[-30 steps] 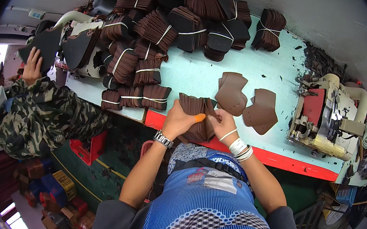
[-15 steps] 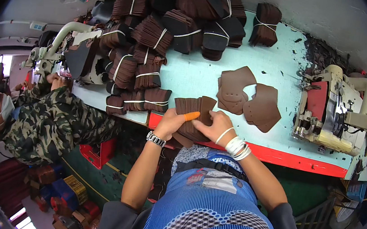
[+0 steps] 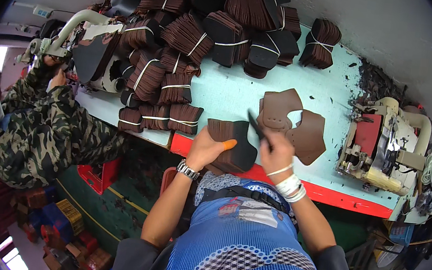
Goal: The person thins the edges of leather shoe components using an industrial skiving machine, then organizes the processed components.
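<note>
My left hand [image 3: 208, 149], with an orange finger cot on one digit, grips a thick stack of brown leather pieces [image 3: 239, 145] at the table's near edge. The stack's black side now faces up and right. Just right of it, my right hand [image 3: 278, 151] is closed on a dark leather piece [image 3: 255, 124] seen nearly edge-on; motion blurs it a little. White elastic bands [image 3: 289, 186] circle my right wrist. Beyond that hand lie two overlapping groups of loose brown leather pieces, one at the left [image 3: 279, 105] and one at the right [image 3: 309, 137].
Banded leather bundles [image 3: 187, 38] are heaped at the back left of the pale table [image 3: 333, 89]. A machine [image 3: 380, 145] stands at the right, near dark scraps [image 3: 379, 81]. At the left, a person in camouflage [image 3: 51, 132] works at another machine [image 3: 72, 38].
The stack has been turned so its black side shows. My right hand has left the stack, moved right, and now holds a dark piece. The view has shifted slightly.
</note>
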A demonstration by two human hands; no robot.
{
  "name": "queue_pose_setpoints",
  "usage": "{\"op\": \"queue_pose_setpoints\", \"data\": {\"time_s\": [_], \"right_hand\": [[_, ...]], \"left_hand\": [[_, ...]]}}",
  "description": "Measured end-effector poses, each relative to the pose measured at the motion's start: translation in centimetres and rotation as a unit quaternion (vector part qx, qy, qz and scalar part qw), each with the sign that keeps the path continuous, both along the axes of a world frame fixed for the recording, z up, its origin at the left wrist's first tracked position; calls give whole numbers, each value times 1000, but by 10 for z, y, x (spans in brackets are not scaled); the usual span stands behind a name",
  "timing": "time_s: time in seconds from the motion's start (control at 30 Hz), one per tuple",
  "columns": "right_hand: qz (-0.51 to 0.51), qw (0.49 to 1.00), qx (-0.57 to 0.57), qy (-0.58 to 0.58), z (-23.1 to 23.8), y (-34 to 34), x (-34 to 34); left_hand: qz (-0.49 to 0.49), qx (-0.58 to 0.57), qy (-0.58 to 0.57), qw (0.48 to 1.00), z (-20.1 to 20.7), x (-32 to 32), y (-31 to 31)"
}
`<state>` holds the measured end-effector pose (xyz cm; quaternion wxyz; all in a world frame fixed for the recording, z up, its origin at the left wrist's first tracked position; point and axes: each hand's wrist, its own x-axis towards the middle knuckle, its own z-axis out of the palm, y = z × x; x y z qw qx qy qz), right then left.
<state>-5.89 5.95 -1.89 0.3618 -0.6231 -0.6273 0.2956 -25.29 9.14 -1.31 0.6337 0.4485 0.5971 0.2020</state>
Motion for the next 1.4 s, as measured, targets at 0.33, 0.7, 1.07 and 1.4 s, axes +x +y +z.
{"op": "queue_pose_setpoints", "data": {"time_s": [0.33, 0.7, 1.07, 1.4], "right_hand": [[16, 992, -116, -50, -26, 5, -17], [-43, 754, -389, 527, 10, 19, -1], [-42, 981, -86, 171, 31, 12, -17], [-152, 928, -25, -340, 3, 18, 90]], "left_hand": [[135, -160, -256, 944, -10, -14, -6], [177, -292, -418, 842, -32, 15, -4], [103, -76, -340, 932, -2, 33, 8], [142, -75, -473, 866, -2, 16, -2]]}}
